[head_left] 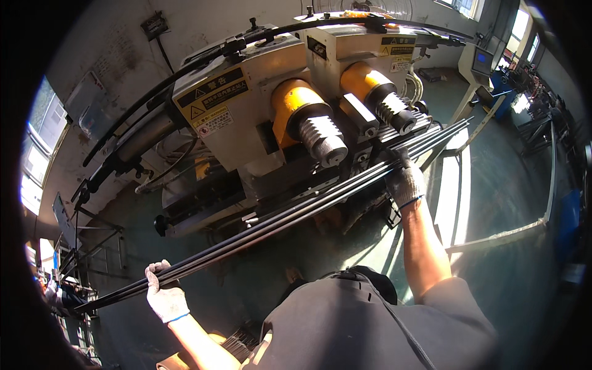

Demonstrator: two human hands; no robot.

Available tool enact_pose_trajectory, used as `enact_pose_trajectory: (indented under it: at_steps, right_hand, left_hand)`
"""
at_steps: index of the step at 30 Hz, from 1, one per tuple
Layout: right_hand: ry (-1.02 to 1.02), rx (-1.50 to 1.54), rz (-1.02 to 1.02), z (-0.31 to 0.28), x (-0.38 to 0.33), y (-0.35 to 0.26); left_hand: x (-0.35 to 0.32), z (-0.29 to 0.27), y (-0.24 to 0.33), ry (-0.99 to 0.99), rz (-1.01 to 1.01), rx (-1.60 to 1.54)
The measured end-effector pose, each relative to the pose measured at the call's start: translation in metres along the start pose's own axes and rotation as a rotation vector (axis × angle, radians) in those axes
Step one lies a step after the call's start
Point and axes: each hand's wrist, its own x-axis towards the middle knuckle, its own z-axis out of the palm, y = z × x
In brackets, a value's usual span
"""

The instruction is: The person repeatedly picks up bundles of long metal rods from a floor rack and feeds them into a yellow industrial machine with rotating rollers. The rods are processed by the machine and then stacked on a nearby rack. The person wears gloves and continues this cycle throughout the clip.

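Note:
A bundle of several long, thin metal bars (pixel 290 215) runs slantwise across my front, from low on the left up to the far right. My left hand (pixel 165 298), in a pale work glove, is wrapped around the bars near their left end, thumb on top. Higher up on the right, my gloved right hand (pixel 406 185) grips the same bundle; its darkened fingers partly hide behind the bars. Just beyond the bars stands a bending machine with two orange heads, a left one (pixel 296 102) and a right one (pixel 365 79), each carrying a grooved metal roller (pixel 323 139).
Warning labels (pixel 213 92) mark the machine's pale housing. A long dark curved bar (pixel 277 31) arches over its top. A control box (pixel 482 60) with a lit screen stands at the far right. Metal frames (pixel 102 237) stand at the left, and a low rail (pixel 499 237) crosses the right floor.

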Motion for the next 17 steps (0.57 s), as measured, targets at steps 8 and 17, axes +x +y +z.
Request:
enact_pose_trajectory:
  at_steps: [8,17]
  right_hand:
    - [0.19,-0.293,-0.064,0.001,0.053,0.035]
    - [0.393,-0.28,-0.18,0.029,0.06,0.07]
  left_hand:
    - [0.067,0.005,-0.058,0.094,-0.15,0.008]
    - [0.127,-0.02,-0.076,0.176,-0.238,0.026]
